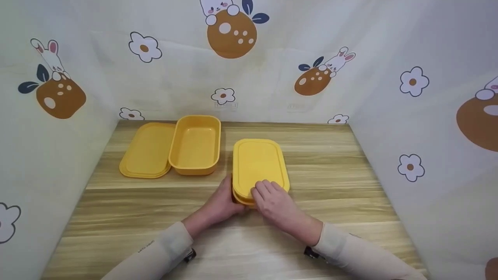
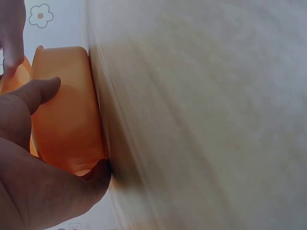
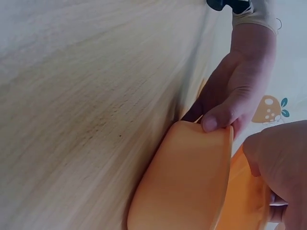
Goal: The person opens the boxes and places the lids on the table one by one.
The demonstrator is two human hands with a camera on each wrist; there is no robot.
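Observation:
A yellow rectangular food container [image 2: 69, 127] stands on the wooden table. Its yellow lid [image 1: 258, 163] lies over the top, with a gap between lid and rim at the near end. My left hand [image 1: 222, 204] grips the container at its near left corner, thumb on the near wall. With curled fingers, my right hand [image 1: 277, 205] holds the lid's near edge. In the right wrist view the lid [image 3: 242, 201] slants away from the container's rim; the fingertips under it are partly hidden.
A second yellow container [image 1: 195, 147], open-topped, stands at the back left. Left of it lies a yellow lid [image 1: 149, 149] whose right edge meets that container. Patterned cloth walls [image 1: 175, 77] enclose the wooden table [image 1: 327, 186] at the back and sides.

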